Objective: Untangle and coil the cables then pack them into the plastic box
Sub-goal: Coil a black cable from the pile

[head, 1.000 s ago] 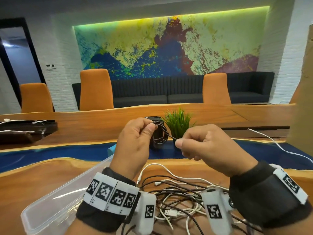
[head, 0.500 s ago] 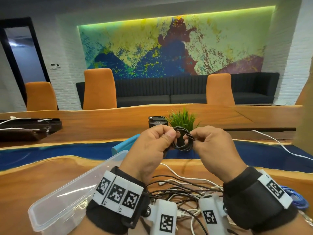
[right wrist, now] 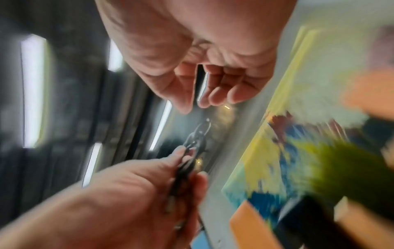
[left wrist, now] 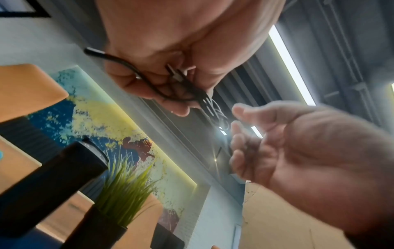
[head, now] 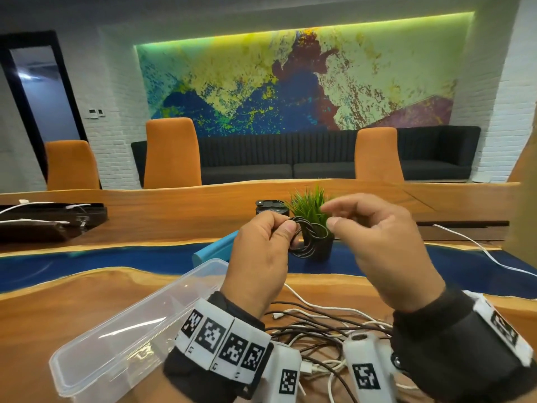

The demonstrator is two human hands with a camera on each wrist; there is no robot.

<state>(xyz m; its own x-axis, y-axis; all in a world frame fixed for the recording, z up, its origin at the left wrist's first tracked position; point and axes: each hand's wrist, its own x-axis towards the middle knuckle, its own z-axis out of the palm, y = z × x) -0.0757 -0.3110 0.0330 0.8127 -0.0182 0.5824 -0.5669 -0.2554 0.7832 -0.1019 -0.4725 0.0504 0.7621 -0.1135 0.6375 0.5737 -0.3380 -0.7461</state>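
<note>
A small coil of black cable (head: 305,239) hangs above the table, pinched at its left side by my left hand (head: 280,231). The left wrist view shows that coil (left wrist: 215,112) and its plug ends (left wrist: 175,74) held in my left hand's (left wrist: 162,84) curled fingers. My right hand (head: 334,216) hovers just right of the coil with loose fingers and holds nothing; in the right wrist view my right hand (right wrist: 196,101) is empty above the blurred coil (right wrist: 197,138). A tangle of black and white cables (head: 316,330) lies on the wooden table. The clear plastic box (head: 122,338) stands open at the lower left.
A potted green plant (head: 312,216) and a black cylinder (head: 271,207) stand just behind my hands. A light blue object (head: 212,251) lies behind the box. A white cable (head: 479,251) trails across the right of the table. Orange chairs line the far side.
My right hand has let go of the black coil and drawn slightly right with loosened fingers. My left hand keeps hold of the finished coil.
</note>
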